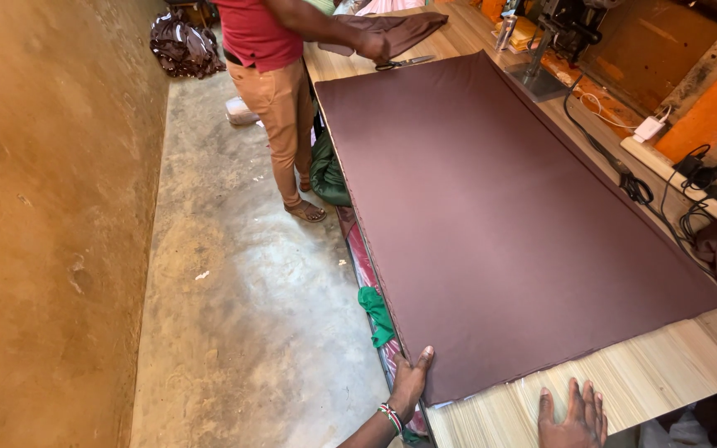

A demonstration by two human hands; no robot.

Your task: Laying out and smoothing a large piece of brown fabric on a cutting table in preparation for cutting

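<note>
A large sheet of dark brown fabric [499,207] lies flat over a long wooden table [674,365]. My left hand [411,383] rests at the fabric's near left corner, thumb on the cloth, fingers over the table's edge. My right hand [573,415] lies flat with fingers spread on the bare wood just below the fabric's near edge, holding nothing. At the far end another person [271,75] in a red shirt and tan trousers has a hand [373,46] at the fabric's far corner beside a pair of scissors [404,62].
More brown cloth [392,29] lies at the far end. A cutting machine [562,33], a power strip [674,166] and cables [632,182] line the right side. Green cloth [378,314] hangs under the table's left edge. Concrete floor [242,315] and an ochre wall [51,224] are to the left.
</note>
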